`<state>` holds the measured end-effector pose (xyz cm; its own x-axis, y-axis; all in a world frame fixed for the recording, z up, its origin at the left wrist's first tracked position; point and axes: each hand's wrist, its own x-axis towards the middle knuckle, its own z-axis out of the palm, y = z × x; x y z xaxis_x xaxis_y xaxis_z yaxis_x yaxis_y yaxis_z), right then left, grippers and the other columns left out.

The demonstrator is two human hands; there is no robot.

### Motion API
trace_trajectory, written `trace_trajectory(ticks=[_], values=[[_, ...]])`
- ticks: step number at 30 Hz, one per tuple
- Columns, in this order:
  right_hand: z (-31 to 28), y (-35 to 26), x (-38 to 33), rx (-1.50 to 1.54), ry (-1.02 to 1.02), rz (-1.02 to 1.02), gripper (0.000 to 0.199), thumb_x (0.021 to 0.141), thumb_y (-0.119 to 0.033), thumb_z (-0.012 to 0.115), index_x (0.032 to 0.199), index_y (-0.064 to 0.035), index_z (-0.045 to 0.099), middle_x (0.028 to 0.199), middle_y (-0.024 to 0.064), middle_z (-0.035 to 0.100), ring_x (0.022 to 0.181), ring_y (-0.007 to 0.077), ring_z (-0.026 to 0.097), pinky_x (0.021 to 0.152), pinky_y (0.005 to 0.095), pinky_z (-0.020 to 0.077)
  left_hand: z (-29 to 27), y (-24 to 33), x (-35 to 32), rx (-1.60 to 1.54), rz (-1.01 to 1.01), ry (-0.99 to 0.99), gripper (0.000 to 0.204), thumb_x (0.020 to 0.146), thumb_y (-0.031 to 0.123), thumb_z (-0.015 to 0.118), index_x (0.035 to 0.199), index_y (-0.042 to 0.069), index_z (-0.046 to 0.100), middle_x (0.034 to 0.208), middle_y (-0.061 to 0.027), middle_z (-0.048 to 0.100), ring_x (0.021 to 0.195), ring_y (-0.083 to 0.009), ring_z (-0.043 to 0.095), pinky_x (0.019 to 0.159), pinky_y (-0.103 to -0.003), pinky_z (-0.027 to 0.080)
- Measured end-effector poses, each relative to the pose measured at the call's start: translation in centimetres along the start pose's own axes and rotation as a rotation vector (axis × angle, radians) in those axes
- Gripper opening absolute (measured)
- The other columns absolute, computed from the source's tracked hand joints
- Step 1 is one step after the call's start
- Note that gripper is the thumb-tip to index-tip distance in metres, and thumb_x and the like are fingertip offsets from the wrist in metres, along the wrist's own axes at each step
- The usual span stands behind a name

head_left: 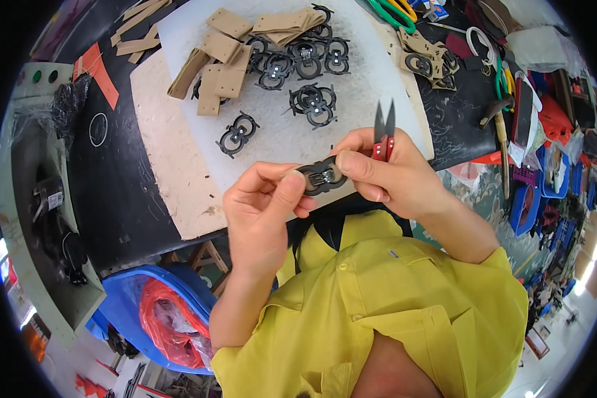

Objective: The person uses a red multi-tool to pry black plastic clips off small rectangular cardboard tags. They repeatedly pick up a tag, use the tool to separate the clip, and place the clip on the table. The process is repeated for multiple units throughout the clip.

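While both hands pinch it between them, the black buckle piece (pixel 321 176) sits just above the tabletop's (pixel 179 166) near edge; the left hand (pixel 262 205) grips at its 8 o'clock, the right hand (pixel 385 174), also clasping red snips (pixel 383 136), at 3 o'clock

Bright yellow short-sleeved shirt (pixel 404 298), buttoned front, small pale buttons, chest pocket flaps; forearms bare, no gloves
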<state>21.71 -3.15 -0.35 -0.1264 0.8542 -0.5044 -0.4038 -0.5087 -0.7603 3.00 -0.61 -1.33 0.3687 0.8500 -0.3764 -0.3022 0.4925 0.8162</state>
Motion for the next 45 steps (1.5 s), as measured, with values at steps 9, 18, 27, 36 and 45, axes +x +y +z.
trace_trajectory(ticks=[9, 18, 27, 36, 45], values=[[-10.4, -4.3, 1.8, -0.608, 0.597, -0.517, 0.022, 0.084, -0.023, 0.064, 0.09, -0.0009, 0.065, 0.063, -0.0021, 0.054, 0.052, 0.0051, 0.045, 0.045, 0.0193, 0.0331, -3.0, 2.5, 3.2, 1.37, 0.745, 0.535, 0.013, 0.077, 0.01, 0.068, 0.085, 0.0, 0.063, 0.075, -0.0043, 0.063, 0.069, -0.0109, 0.058, 0.063, -0.023, 0.044], [-1.2, -2.8, 1.4, -0.845, 0.186, -0.645, 0.015, 0.082, -0.01, 0.064, 0.094, -0.0022, 0.066, 0.072, 0.0042, 0.061, 0.057, 0.0056, 0.049, 0.05, 0.0204, 0.0399, -0.2, 0.9, 2.1, 0.853, 0.632, 0.256, 0.014, 0.075, -0.004, 0.067, 0.089, -0.004, 0.062, 0.081, -0.0062, 0.063, 0.069, -0.0099, 0.059, 0.066, -0.021, 0.047], [0.9, -1.2, 1.2, -0.298, 0.055, -0.189, 0.012, 0.078, -0.01, 0.068, 0.085, 0.0004, 0.066, 0.069, -0.0001, 0.06, 0.056, 0.0021, 0.047, 0.047, 0.0212, 0.0388, 1.4, 2.2, 1.5, 0.599, 0.378, 0.147, 0.016, 0.076, -0.005, 0.065, 0.091, -0.007, 0.064, 0.077, -0.0095, 0.065, 0.068, -0.0109, 0.062, 0.061, -0.021, 0.051], [0.3, 0.4, 0.4, -1.093, 0.065, -1.035, 0.033, 0.061, -0.002, 0.075, 0.092, 0.0002, 0.063, 0.081, 0.007, 0.059, 0.059, 0.0149, 0.059, 0.047, 0.0252, 0.0493, 1.1, 3.2, 1.4, 0.533, 0.132, 0.114, 0.012, 0.075, -0.001, 0.067, 0.086, -0.006, 0.066, 0.071, -0.0068, 0.065, 0.063, -0.0069, 0.061, 0.057, -0.017, 0.047], [-0.6, -0.1, 0.8, -1.165, 0.01, -1.105, 0.029, 0.064, 0.0, 0.072, 0.091, -0.0019, 0.062, 0.078, 0.0052, 0.06, 0.059, 0.0152, 0.059, 0.046, 0.0254, 0.0486, 1.1, 2.5, 1.3, 0.507, 0.086, 0.026, 0.019, 0.076, -0.001, 0.064, 0.095, -0.006, 0.063, 0.075, -0.0046, 0.063, 0.065, -0.0053, 0.058, 0.058, -0.018, 0.046]])
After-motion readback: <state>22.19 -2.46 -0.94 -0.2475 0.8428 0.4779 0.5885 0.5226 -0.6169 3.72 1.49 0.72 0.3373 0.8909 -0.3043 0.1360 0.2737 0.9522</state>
